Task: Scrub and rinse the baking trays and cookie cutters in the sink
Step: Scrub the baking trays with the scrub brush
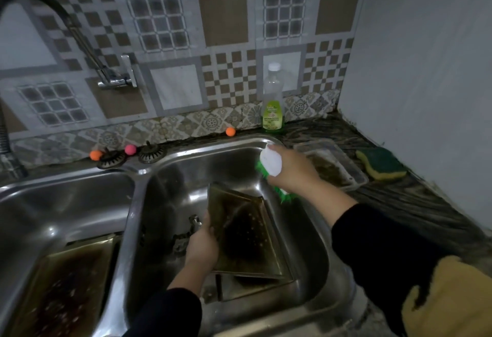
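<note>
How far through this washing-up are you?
Early on, it seems. Nothing looks finished. In hand: the left hand tilts a stained baking tray in the right sink basin, while the right hand holds a green brush above it. Left: another dirty tray in the left basin. No cookie cutters clearly visible.

A dark, grease-stained baking tray (247, 233) stands tilted in the right basin of a steel double sink (138, 177), its upper end leaning toward the back wall, over a second tray (234, 287) lying flat near the front edge. A third tray (64, 283), crusted brown and wet, rests in the left basin's front corner.
</note>
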### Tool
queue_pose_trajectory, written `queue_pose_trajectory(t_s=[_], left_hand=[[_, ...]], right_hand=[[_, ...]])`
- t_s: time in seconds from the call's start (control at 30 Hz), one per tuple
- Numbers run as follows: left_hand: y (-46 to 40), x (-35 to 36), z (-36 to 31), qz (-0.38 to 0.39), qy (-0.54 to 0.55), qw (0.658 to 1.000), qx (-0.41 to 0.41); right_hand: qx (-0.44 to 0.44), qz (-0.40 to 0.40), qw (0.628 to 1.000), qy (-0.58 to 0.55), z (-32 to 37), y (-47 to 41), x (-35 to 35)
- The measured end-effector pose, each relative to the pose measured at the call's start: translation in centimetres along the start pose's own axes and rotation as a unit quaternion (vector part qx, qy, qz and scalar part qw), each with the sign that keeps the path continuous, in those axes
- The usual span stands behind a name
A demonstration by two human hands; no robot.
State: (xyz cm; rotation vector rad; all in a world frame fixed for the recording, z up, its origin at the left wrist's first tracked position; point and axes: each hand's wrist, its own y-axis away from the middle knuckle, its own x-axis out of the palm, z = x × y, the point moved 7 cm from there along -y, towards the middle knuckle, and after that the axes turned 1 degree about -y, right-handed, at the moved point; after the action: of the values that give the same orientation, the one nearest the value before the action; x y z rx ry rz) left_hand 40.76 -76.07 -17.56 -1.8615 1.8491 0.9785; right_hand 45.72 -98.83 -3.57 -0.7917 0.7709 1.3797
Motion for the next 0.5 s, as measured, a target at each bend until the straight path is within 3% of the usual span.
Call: queue_pose_trajectory(t_s=[0.13, 0.23, 0.37, 0.5], left_hand=[[0.7, -2.2, -1.4, -0.041, 0.058, 0.996, 0.048], [1.0, -4.4, -2.4, -0.073, 0.118, 0.985, 0.1], [1.7, -6.7, -3.0, -0.102, 0.178, 0.966, 0.157], [2.5, -6.4, -4.3, -0.078, 0.211, 0.957, 0.183]], right_hand=[[0.008, 0.056, 0.997, -0.046, 1.5, 3.2, 6.2], [0.019, 0.034, 0.998, -0.059, 2.2, 5.5, 9.3], [0.022, -0.029, 0.999, -0.031, 2.6, 4.0, 8.0], [0.021, -0.074, 0.997, -0.018, 2.7, -0.9, 4.3]])
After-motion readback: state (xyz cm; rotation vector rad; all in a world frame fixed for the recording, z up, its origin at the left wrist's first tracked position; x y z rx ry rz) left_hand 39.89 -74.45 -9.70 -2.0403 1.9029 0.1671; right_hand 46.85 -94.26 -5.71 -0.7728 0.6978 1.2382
